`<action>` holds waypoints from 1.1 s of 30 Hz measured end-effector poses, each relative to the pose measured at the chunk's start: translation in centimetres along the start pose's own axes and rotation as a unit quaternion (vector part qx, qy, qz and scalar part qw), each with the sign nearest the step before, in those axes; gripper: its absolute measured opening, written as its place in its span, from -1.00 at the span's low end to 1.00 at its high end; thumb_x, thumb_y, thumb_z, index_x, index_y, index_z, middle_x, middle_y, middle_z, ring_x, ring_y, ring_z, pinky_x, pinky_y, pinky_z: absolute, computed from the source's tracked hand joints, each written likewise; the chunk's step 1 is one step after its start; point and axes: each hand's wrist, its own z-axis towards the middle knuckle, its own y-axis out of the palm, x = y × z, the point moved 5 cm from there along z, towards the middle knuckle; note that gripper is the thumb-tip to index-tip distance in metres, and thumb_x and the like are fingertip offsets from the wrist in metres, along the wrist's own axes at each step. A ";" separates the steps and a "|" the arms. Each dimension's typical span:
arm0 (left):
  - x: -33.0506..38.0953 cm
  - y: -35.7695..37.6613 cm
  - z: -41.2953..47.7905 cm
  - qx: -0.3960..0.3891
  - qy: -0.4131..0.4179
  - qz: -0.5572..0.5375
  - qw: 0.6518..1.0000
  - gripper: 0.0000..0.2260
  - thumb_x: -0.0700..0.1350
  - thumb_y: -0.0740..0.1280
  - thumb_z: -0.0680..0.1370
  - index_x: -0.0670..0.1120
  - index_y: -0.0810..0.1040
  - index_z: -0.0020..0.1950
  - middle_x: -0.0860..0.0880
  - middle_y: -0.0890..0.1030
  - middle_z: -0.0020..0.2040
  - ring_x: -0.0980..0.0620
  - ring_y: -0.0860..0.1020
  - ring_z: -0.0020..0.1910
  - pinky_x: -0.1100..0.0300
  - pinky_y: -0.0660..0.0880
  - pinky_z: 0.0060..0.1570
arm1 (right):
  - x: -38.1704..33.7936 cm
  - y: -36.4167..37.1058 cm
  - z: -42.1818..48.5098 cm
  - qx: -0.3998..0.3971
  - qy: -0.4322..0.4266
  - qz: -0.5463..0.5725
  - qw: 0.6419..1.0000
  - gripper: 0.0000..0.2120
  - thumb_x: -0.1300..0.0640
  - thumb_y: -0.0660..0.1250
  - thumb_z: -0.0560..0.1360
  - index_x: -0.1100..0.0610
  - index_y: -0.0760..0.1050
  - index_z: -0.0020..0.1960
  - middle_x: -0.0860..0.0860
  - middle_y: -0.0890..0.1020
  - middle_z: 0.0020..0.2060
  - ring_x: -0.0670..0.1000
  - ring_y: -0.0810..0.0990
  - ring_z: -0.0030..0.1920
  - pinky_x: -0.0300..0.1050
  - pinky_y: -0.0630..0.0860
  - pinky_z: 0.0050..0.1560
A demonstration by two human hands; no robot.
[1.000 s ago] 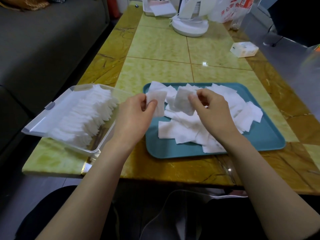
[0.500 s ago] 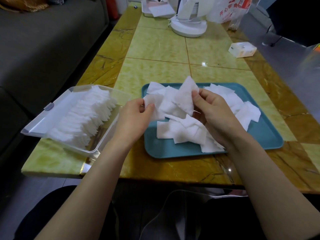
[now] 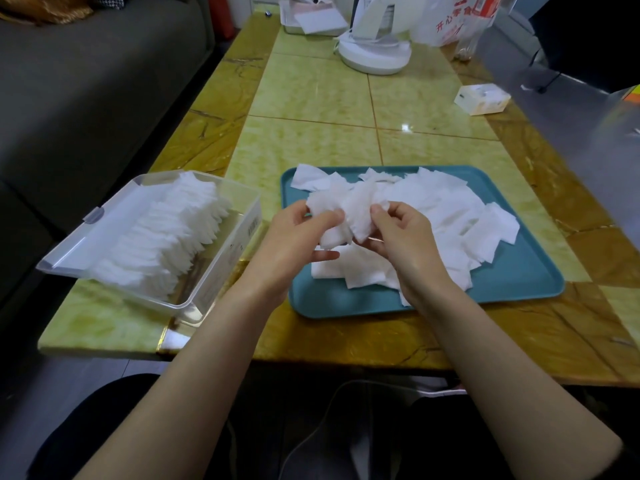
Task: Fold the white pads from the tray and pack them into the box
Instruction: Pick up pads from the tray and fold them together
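Both hands meet above the near-left part of the tray (image 3: pixel 519 292). The left hand (image 3: pixel 294 240) pinches a crumpled white pad (image 3: pixel 349 216) between thumb and curled fingers, and the right hand (image 3: pixel 407 244) pinches the same bundle from the other side. Blur hides whether they hold 1 pad or 2. The bundle hangs clear of the loose pads (image 3: pixel 450 216), which lie spread flat across the tray beneath and to the right.

The fold looks unfinished, as the pad is bunched rather than creased.

The box (image 3: pixel 225 268) stands just beside the tray, to the left of the hands, so the left hand is the nearer 1 for packing. Inside it, a row (image 3: pixel 162 237) of folded pads stands on edge, its long axis running from the near-left corner toward the far-right. A bare strip of box floor shows along the row's right side, the side facing the hands. The folded pad likely needs turning to match that row.
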 end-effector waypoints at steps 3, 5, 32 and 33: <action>0.1 -0.3 -0.1 0.025 0.050 0.046 0.997 -0.93 -0.15 0.33 0.56 -0.04 0.60 -0.03 -0.12 0.68 -0.06 -0.07 0.65 -0.03 0.08 0.63 -0.12 | -0.2 0.3 -0.2 -0.014 -0.016 -0.019 1.000 -0.87 0.20 0.19 0.59 0.21 0.48 -0.06 0.15 0.61 -0.15 0.02 0.63 -0.19 -0.25 0.58 -0.24; 0.1 -0.7 0.1 0.050 0.066 0.073 0.994 -0.92 -0.13 0.32 0.57 -0.04 0.60 -0.06 -0.14 0.68 -0.09 -0.11 0.64 -0.06 0.00 0.64 -0.11 | -0.4 0.3 -0.1 -0.013 -0.028 -0.035 0.999 -0.87 0.20 0.19 0.59 0.22 0.48 -0.03 0.12 0.60 -0.12 -0.02 0.63 -0.21 -0.27 0.57 -0.25; -0.3 -0.1 0.1 -0.060 0.054 0.207 0.975 -0.74 -0.25 0.13 0.64 0.00 0.58 -0.02 -0.14 0.63 0.02 -0.11 0.57 0.03 -0.08 0.51 0.09 | -3.3 -0.6 -0.2 -0.152 -0.195 -0.207 0.947 -0.73 0.26 0.42 0.42 -0.07 0.48 -0.04 -0.13 0.59 -0.22 -0.14 0.56 -0.15 -0.31 0.46 -0.13; -0.4 -0.1 0.1 -0.065 0.057 0.219 0.972 -0.77 -0.23 0.15 0.64 -0.04 0.58 -0.02 -0.14 0.63 -0.01 -0.07 0.56 -0.02 -0.09 0.50 0.07 | -3.3 -0.6 -0.2 -0.152 -0.198 -0.213 0.944 -0.72 0.26 0.42 0.42 -0.07 0.48 -0.02 -0.13 0.59 -0.19 -0.15 0.55 -0.16 -0.33 0.45 -0.13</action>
